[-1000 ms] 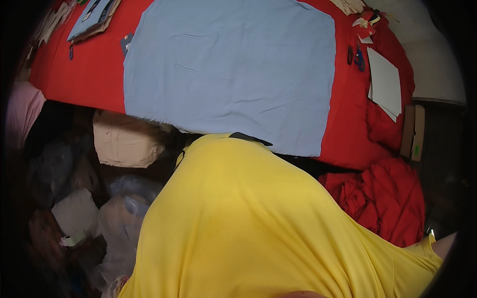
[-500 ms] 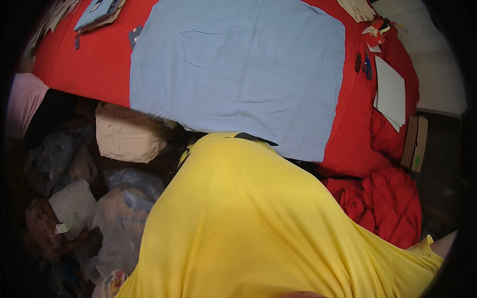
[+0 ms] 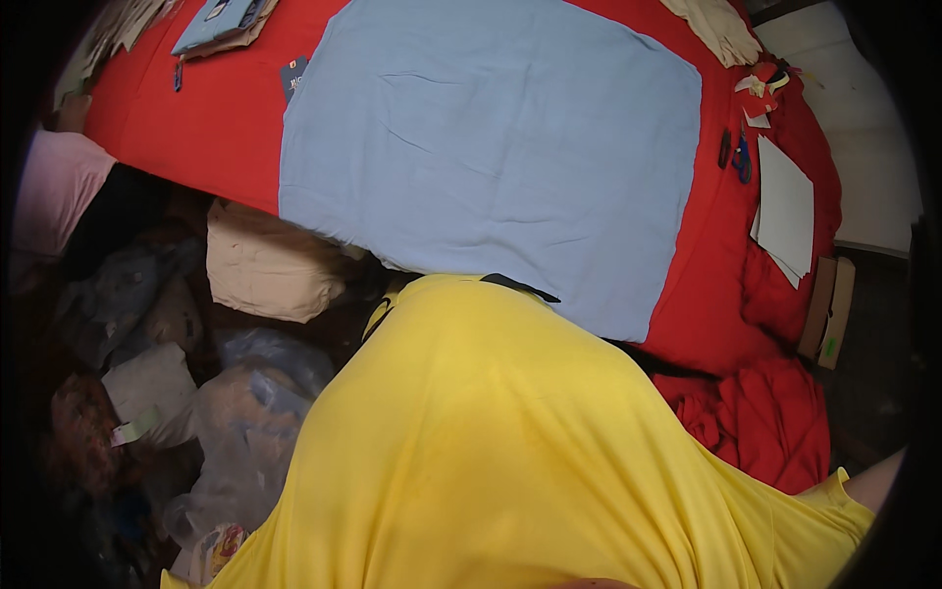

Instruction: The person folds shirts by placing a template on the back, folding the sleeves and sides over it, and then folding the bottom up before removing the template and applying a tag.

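Note:
Neither my left hand nor my right hand shows; only part of my right upper arm (image 3: pixel 876 481) comes out of a yellow sleeve at the lower right. In front of my yellow shirt (image 3: pixel 491 432), a light blue cloth (image 3: pixel 500 147) lies spread out with a few creases. It rests on a red cloth (image 3: pixel 196 128) that covers the table. A dark card tag (image 3: pixel 292 77) sticks out at the blue cloth's left edge. To its right lie blue-handled scissors (image 3: pixel 743 159) and a small black tool (image 3: pixel 724 149), its kind unclear.
White sheets (image 3: pixel 787 206) lie at the right, beside a cardboard box (image 3: pixel 827 312). Folded garments (image 3: pixel 224 25) sit at the far left. Below the table are a beige cloth bundle (image 3: pixel 270 260), clear plastic bags (image 3: pixel 240 442) and bunched red cloth (image 3: pixel 770 427). Someone in a pink top (image 3: pixel 64 187) is at left.
The whole view has shifted slightly, so the table and its things sit a little farther right and lower. Nothing on the table has visibly moved.

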Action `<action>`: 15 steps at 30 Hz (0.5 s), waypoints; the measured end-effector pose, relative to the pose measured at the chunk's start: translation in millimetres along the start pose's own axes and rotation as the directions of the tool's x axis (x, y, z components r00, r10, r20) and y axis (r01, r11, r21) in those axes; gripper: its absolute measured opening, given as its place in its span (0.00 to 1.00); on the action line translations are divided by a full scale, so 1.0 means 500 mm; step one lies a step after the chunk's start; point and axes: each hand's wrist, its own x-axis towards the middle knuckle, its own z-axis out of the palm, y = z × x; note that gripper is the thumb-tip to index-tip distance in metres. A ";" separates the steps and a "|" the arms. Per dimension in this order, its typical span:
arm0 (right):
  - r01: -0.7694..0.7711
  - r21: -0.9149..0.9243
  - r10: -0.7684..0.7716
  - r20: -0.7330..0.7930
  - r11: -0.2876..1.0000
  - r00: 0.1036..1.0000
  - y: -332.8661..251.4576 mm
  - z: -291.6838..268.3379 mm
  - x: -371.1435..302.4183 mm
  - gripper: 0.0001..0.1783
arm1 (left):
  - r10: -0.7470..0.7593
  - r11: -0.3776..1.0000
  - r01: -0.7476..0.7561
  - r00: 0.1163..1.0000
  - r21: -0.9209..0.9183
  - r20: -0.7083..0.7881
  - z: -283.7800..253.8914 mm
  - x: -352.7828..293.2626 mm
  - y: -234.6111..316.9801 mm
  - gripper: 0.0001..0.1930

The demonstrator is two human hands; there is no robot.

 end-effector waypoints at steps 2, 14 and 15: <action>-0.003 0.004 0.003 -0.001 1.000 1.000 0.004 -0.001 0.001 0.20 | 0.012 1.000 -0.012 1.000 0.000 0.015 -0.005 -0.002 -0.003 0.16; 0.085 0.036 -0.088 0.074 0.996 0.993 -0.006 -0.017 0.033 0.17 | 0.091 0.995 -0.094 0.991 0.026 0.100 -0.039 -0.014 -0.005 0.14; 0.121 0.047 -0.125 0.100 0.992 0.987 -0.013 -0.020 0.043 0.17 | 0.092 0.995 -0.095 0.990 0.022 0.108 -0.042 -0.015 -0.006 0.14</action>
